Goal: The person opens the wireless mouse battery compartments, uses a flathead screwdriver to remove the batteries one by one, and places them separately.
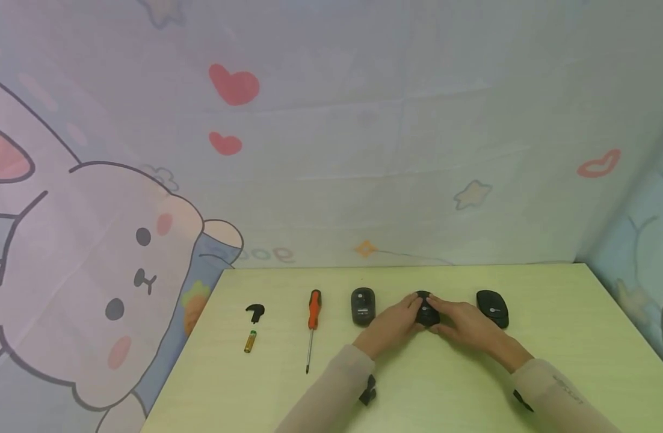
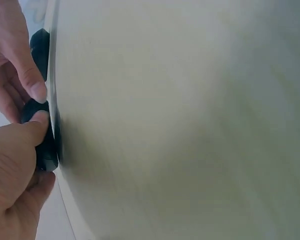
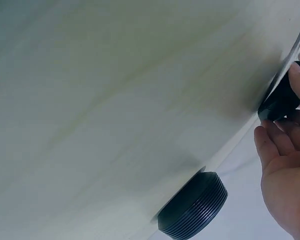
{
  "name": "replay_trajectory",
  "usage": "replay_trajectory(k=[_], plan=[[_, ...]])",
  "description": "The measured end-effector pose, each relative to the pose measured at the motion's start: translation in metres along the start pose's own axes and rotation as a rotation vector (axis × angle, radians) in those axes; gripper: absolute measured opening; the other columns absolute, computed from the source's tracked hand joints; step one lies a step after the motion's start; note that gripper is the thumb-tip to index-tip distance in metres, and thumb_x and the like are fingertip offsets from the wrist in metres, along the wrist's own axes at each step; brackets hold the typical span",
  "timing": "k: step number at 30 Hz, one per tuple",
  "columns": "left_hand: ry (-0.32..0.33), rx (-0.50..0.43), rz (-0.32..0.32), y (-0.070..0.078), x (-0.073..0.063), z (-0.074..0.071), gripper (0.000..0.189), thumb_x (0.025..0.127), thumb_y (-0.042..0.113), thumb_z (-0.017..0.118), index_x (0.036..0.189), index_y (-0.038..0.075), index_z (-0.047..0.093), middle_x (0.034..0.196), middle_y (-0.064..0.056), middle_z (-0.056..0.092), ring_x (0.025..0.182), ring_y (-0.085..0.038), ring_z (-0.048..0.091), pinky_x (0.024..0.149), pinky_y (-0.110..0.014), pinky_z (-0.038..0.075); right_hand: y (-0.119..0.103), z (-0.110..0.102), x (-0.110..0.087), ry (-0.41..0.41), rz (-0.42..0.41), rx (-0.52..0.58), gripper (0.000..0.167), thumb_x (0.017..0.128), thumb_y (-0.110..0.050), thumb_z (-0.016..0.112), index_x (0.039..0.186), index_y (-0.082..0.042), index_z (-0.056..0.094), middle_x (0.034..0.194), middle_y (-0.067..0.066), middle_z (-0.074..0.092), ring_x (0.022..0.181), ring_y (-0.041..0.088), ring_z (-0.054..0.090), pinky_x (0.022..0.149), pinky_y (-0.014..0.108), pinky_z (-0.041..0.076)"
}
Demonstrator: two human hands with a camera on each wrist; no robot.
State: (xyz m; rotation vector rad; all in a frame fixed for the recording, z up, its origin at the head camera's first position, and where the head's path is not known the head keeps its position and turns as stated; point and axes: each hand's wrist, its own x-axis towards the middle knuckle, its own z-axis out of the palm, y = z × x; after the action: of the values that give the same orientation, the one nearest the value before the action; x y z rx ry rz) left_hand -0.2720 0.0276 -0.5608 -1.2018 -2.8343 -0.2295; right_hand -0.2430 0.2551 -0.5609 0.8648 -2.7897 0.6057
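Note:
Both hands hold a black computer mouse (image 1: 428, 315) low at the table, one from each side. My left hand (image 1: 392, 325) grips its left side, with the thumb (image 2: 39, 120) along the near side. From the right, my right hand (image 1: 468, 326) has its fingertips on the far end and its thumb near the front. In the left wrist view, the two thumbs lie close together over the mouse (image 2: 47, 156). The right wrist view shows my right hand (image 3: 288, 172) with its fingers curled at the mouse's edge (image 3: 280, 100).
Left of the hands lies a dark grey mouse (image 1: 363, 307); right of them, another black mouse (image 1: 493, 308) with ridged sides. Farther left are an orange-handled screwdriver (image 1: 313, 319), a small black hook-shaped piece (image 1: 256, 312) and a battery (image 1: 250, 341). A printed cloth (image 1: 331, 180) hangs behind the table (image 1: 212, 385).

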Motion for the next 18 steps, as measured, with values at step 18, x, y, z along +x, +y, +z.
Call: replay_trajectory(k=[18], plan=[[0.117, -0.416, 0.007, -0.020, -0.007, -0.021, 0.041, 0.112, 0.035, 0.048, 0.145, 0.014, 0.061, 0.130, -0.002, 0.075, 0.101, -0.003, 0.068, 0.085, -0.013, 0.054, -0.017, -0.007, 0.008, 0.104, 0.066, 0.204, 0.047, 0.106, -0.022, 0.064, 0.147, 0.002, 0.058, 0.137, 0.020, 0.070, 0.117, 0.037, 0.073, 0.092, 0.049, 0.063]])
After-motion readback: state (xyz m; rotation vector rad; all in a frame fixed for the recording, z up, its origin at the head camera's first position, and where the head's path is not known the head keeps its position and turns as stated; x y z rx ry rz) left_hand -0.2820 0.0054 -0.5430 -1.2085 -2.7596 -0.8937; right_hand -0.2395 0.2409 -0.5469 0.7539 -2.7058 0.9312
